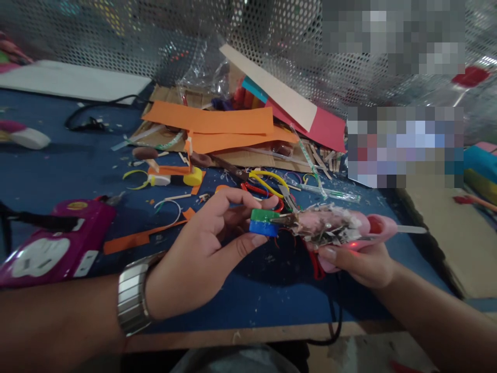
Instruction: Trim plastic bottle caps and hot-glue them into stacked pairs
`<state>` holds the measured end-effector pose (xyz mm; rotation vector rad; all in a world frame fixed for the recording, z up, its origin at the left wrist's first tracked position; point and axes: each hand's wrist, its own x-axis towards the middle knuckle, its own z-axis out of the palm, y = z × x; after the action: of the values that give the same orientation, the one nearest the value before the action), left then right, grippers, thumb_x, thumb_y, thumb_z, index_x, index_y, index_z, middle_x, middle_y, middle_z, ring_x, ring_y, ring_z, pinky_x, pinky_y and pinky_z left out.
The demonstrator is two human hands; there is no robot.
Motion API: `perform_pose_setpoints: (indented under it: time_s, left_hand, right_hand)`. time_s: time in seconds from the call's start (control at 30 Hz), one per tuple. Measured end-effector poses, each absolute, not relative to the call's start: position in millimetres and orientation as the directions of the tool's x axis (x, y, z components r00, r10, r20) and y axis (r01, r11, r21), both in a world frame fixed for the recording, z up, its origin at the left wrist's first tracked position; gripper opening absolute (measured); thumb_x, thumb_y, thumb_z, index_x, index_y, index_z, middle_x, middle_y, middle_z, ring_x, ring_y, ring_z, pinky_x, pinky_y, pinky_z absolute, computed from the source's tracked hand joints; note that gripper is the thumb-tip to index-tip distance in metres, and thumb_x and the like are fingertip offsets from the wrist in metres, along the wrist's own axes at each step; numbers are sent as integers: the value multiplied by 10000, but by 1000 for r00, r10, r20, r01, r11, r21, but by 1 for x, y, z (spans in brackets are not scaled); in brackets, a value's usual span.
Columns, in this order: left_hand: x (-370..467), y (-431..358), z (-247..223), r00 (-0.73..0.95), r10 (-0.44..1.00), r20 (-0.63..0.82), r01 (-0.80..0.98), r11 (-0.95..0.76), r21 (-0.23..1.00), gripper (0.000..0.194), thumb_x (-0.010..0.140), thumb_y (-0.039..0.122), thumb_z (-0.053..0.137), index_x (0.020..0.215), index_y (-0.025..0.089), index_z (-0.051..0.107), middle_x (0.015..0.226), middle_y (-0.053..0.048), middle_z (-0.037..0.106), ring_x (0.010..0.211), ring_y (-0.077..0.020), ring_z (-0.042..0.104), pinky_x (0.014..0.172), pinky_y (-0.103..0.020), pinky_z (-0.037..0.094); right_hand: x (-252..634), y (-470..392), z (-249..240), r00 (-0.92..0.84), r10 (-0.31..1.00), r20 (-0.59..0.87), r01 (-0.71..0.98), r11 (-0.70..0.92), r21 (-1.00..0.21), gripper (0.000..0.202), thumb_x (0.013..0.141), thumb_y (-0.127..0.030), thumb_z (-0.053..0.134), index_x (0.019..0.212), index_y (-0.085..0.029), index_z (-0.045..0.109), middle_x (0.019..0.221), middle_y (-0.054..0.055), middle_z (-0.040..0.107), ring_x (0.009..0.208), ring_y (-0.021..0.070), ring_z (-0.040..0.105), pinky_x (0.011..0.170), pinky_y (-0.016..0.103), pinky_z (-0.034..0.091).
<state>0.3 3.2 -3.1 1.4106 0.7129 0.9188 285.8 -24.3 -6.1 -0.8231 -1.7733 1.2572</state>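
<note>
Between the thumb and fingers of my left hand (pixel 205 248) are a green cap (pixel 264 215) and a blue cap (pixel 263 228), set side by side. My right hand (pixel 361 263) is wrapped round a pink glue gun (pixel 330 225), its body covered with scraps of paper and dried glue. The gun's nozzle touches or nearly touches the green cap's right side. A glue stick (pixel 413 229) sticks out of the gun's rear, and a red light glows near my right thumb. Behind the caps lie scissors with yellow handles (pixel 267 181).
Orange paper (pixel 209 119) and cardboard lie on the blue table (pixel 42 176) at the back. At left are a purple device (pixel 62 238) and a black cable (pixel 101 103). Red-handled scissors (pixel 316 263) lie beneath the gun. A perforated metal screen (pixel 155 36) stands behind.
</note>
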Motion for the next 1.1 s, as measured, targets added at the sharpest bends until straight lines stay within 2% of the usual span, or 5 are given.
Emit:
perform_pose_setpoints:
  time_s: [0.23,0.6,0.93,1.0,1.1]
  left_hand:
    - [1,4,-3,447,880,159,-76,-139,987,230,1044,169,771,1188,284,633,1383,-29,854,1212,-173,845,962,-256,696]
    - [1,3,-2,435,880,191,-18,-203,979,203,1053,184,780,1229,275,732,1336,-39,852,1168,-183,844,993,-278,693]
    - [1,4,-2,423,892,156,-106,-122,987,236,1072,163,754,1221,303,636,1450,-8,834,1314,-177,815,1039,-275,699]
    - [2,5,-1,411,902,134,-111,-96,989,231,1070,161,748,1208,293,618,1466,-25,826,1269,-189,831,1001,-296,718]
    - [3,7,0,382,919,97,-97,-64,993,225,1067,179,751,1211,278,608,1410,-49,836,1108,-192,858,905,-315,733]
  right_hand:
    - [285,-24,-4,-477,844,245,114,336,-935,603,1050,-144,746,1498,-548,771,1424,-90,842,1354,230,801,1238,316,607]
    - [285,-27,-8,-450,866,218,60,273,-960,554,1074,-143,731,1475,-522,791,1474,-85,825,1428,220,766,1272,311,578]
    - [285,-29,-9,-407,891,200,65,246,-967,486,1096,-212,751,1457,-534,801,1443,-86,835,1358,197,782,1269,308,565]
    - [285,-30,-12,-348,921,176,56,208,-977,427,1079,-251,790,1414,-514,831,1376,-56,857,1268,209,805,1221,328,598]
    - [285,-31,-14,-212,968,134,-3,137,-991,147,981,-406,914,1125,-387,932,1052,3,877,943,204,803,935,301,680]
